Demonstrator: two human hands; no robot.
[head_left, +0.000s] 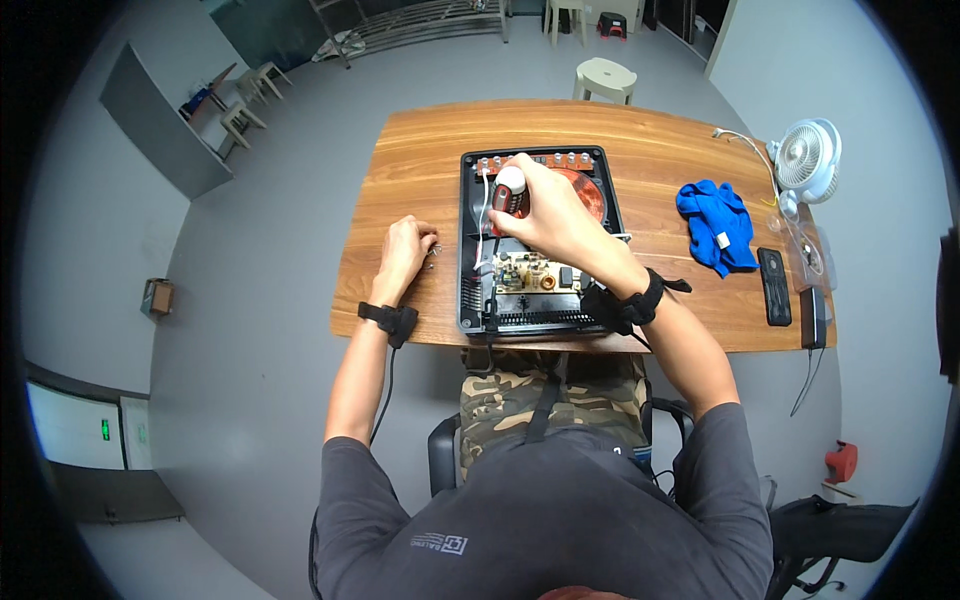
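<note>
An opened induction cooker with a black housing lies on the table in front of me. Inside show a copper coil, a circuit board and a narrow orange board along the far edge. My right hand reaches over the housing, closed around a red and black screwdriver with a white end. Its tip is hidden. Left of the cooker, my left hand rests on the tabletop with curled fingers pressed together. Small metal screws lie by its fingertips; what it pinches is too small to make out.
On the right of the wooden table lie a crumpled blue cloth, a black remote-like object and a dark slim box with a cable. A white fan stands at the right edge. Beyond is a stool.
</note>
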